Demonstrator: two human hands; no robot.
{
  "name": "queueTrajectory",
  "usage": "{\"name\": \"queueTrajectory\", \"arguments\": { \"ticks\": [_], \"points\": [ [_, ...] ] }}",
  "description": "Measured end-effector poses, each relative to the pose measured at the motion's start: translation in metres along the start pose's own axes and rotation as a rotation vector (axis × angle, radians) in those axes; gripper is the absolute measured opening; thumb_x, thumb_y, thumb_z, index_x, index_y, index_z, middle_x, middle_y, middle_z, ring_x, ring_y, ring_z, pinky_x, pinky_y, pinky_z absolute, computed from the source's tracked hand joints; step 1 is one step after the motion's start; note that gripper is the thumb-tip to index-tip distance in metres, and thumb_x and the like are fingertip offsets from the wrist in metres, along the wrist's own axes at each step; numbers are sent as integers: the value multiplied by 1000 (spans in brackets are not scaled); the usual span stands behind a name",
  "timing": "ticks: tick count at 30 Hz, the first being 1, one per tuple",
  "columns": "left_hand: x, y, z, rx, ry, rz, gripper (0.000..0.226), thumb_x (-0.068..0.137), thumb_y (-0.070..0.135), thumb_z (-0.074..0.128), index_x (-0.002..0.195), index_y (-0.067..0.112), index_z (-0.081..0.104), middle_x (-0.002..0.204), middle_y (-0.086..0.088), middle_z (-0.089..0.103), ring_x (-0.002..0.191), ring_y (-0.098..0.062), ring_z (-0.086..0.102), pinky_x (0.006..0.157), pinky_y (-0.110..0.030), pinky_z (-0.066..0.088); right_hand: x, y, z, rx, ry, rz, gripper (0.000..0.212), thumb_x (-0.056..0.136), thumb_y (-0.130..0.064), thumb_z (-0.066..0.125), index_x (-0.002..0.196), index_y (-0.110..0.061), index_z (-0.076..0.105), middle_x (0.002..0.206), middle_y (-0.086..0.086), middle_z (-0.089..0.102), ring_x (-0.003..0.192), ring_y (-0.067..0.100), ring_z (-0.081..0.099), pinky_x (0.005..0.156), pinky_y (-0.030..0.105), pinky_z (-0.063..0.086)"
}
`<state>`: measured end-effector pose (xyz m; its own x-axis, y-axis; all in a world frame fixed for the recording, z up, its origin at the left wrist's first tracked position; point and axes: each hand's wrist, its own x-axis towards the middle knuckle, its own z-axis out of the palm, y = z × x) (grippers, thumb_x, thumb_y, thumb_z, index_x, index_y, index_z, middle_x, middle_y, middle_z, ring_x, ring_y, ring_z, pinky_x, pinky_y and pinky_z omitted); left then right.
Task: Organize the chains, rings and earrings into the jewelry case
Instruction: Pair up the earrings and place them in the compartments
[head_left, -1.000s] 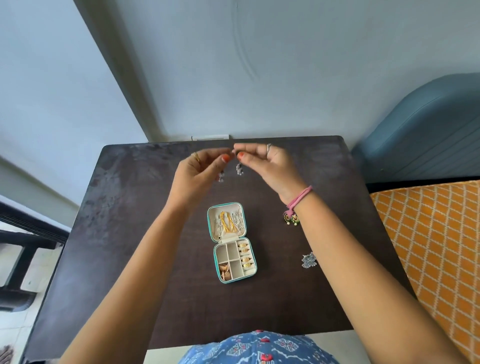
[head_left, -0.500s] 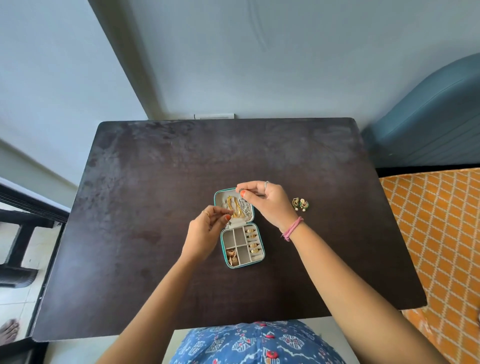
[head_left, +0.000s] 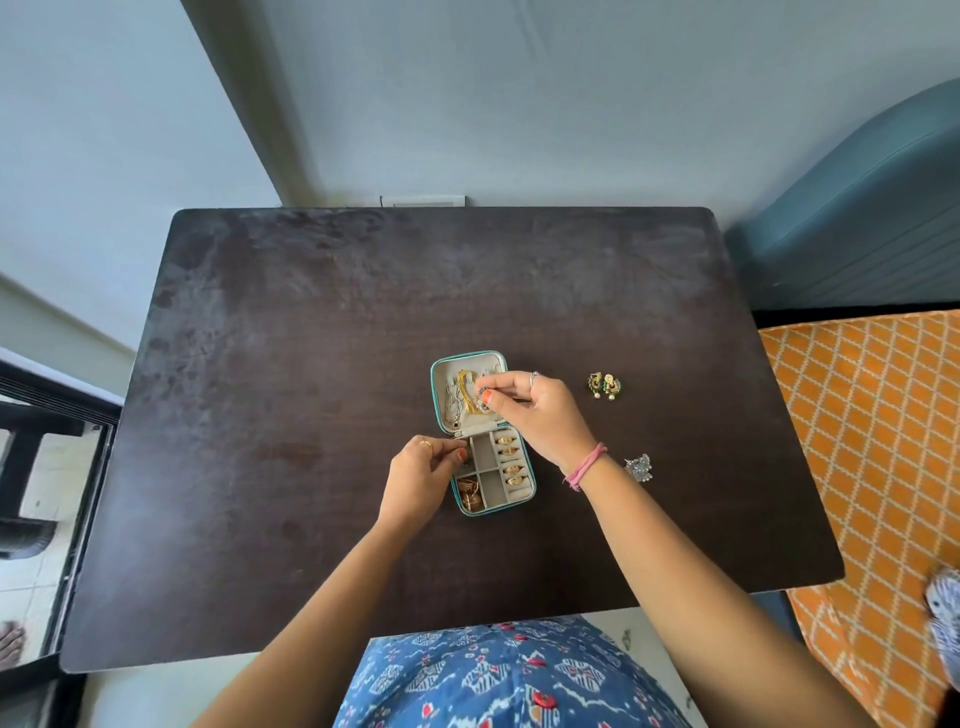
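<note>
The teal jewelry case (head_left: 467, 357) lies open at the middle of the dark table (head_left: 311, 338). Its lid half holds a gold chain (head_left: 466, 396) and silver chains. The tray half holds gold rings (head_left: 511, 460) in the right slots and gold earrings (head_left: 469, 494) in the near-left compartment. My right hand (head_left: 540, 415) pinches a small silver earring (head_left: 483, 401) over the lid half. My left hand (head_left: 421, 478) pinches another small silver piece (head_left: 459, 440) at the tray's far-left corner, too small to make out.
A pair of green and gold earrings (head_left: 604, 385) lies on the table right of the case. A silver earring (head_left: 638, 466) lies nearer, beside my right wrist. An orange patterned bed (head_left: 872, 441) and a blue chair (head_left: 857, 223) stand to the right.
Both hands came down from above the far part of the table to the case, each carrying a small silver earring. The right hand now sits over the lid, the left at the tray.
</note>
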<state>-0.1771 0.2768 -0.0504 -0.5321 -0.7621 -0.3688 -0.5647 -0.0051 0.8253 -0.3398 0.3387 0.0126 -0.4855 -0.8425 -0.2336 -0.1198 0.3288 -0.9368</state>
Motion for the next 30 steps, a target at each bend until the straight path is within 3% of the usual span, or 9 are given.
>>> {"name": "queueTrajectory", "arguments": {
  "ticks": [3, 7, 11, 16, 22, 30],
  "points": [
    [0, -3, 0, 19, 11, 20, 19, 93, 15, 60, 110, 16, 70, 101, 1, 60, 92, -8, 61, 85, -23, 51, -4, 2, 7, -29, -6, 22, 17, 87, -14, 67, 101, -21, 72, 102, -7, 72, 97, 3, 66, 87, 25, 54],
    [1, -11, -7, -11, 104, -17, 19, 95, 15, 55, 107, 21, 68, 100, 2, 60, 90, -9, 61, 84, -25, 50, -11, 5, 17, -161, -6, 29, 14, 87, -17, 66, 100, -17, 72, 100, -5, 73, 90, -6, 65, 80, 8, 48],
    [0, -27, -18, -40, 142, -94, 18, 95, 15, 53, 102, 26, 65, 100, 1, 61, 89, -14, 63, 88, -33, 51, -20, 10, 28, -321, -57, 17, 12, 89, -22, 63, 97, -18, 71, 99, -6, 74, 92, 2, 67, 83, 16, 51],
    [-2, -38, -29, -106, 166, -185, 18, 95, 16, 53, 99, 30, 64, 99, 0, 67, 90, -13, 62, 82, -28, 49, -28, 17, 36, -382, -69, 41, 12, 90, -22, 63, 97, -16, 70, 99, -5, 74, 91, 5, 67, 77, 11, 50],
    [-3, -39, -32, -165, 165, -225, 18, 95, 14, 52, 100, 26, 65, 95, 1, 68, 86, -11, 61, 71, -21, 44, -28, 32, 43, -525, -99, 94, 14, 91, -29, 59, 98, -22, 69, 100, -6, 73, 95, 13, 66, 87, 36, 53],
    [-6, -35, -33, -195, 171, -250, 19, 96, 13, 51, 104, 21, 66, 87, 4, 67, 79, -7, 59, 67, -19, 44, -20, 43, 44, -597, -24, 50, 23, 92, -25, 58, 111, -28, 71, 116, -4, 63, 106, 16, 58, 91, 43, 49]
  ]
}}
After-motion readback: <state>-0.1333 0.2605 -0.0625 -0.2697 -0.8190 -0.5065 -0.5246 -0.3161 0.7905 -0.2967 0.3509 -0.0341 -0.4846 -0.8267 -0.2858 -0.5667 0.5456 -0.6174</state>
